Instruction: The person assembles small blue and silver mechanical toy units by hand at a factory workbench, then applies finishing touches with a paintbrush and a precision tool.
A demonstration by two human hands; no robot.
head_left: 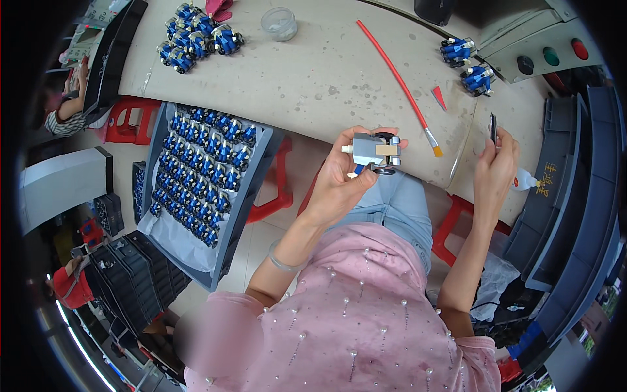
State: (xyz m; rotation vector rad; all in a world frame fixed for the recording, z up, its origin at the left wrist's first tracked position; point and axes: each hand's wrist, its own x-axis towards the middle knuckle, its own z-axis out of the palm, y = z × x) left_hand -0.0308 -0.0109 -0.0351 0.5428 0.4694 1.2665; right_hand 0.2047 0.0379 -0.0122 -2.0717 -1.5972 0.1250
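Observation:
My left hand [345, 179] is closed around a small toy vehicle [375, 151] with a grey body, a beige patch, black wheels and a bit of blue below. It is held above my lap, by the table's near edge. My right hand [498, 157] is raised at the right, pinching a thin dark tool [493, 124] with a narrow upright tip. Whether that is a blade or tweezers I cannot tell. Between the hands and farther off lies a paintbrush [398, 68] with a red handle and yellow bristles. Beside it is a small red triangular piece [439, 98].
Several blue toys [196, 39] cluster at the table's far left, near a clear round cup [279, 25]. More blue toys [477, 80] sit far right. A grey crate [225, 261] of toys stands left of me. A white bottle [524, 179] is beyond my right hand, near stacked dark crates [555, 189].

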